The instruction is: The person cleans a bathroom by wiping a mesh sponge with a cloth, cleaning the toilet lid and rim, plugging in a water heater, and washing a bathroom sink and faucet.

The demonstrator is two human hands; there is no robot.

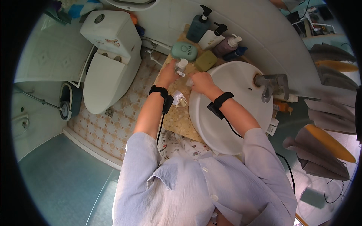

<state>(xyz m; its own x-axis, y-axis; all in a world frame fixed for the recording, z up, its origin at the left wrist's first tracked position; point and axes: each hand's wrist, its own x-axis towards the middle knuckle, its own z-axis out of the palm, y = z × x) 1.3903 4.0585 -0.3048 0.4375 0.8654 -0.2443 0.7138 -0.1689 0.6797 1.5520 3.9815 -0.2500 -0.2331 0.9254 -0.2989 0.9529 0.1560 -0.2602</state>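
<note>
My left hand is closed around a small clear bottle with a white cap, at the left edge of the stone counter. A small white piece shows beside that bottle. To its right, my right hand is curled over the near-left rim of the round white basin, with something whitish and partly hidden in its fingers. Between my forearms, a crumpled white and gold packet lies on the counter. A green oval case and an olive-green box sit just beyond my hands.
Several pump bottles stand along the wall behind the counter. A metal faucet reaches over the basin from the right. The white toilet is at the left, past the tiled floor, with a mop bucket beside it. Grey slippers hang at the right.
</note>
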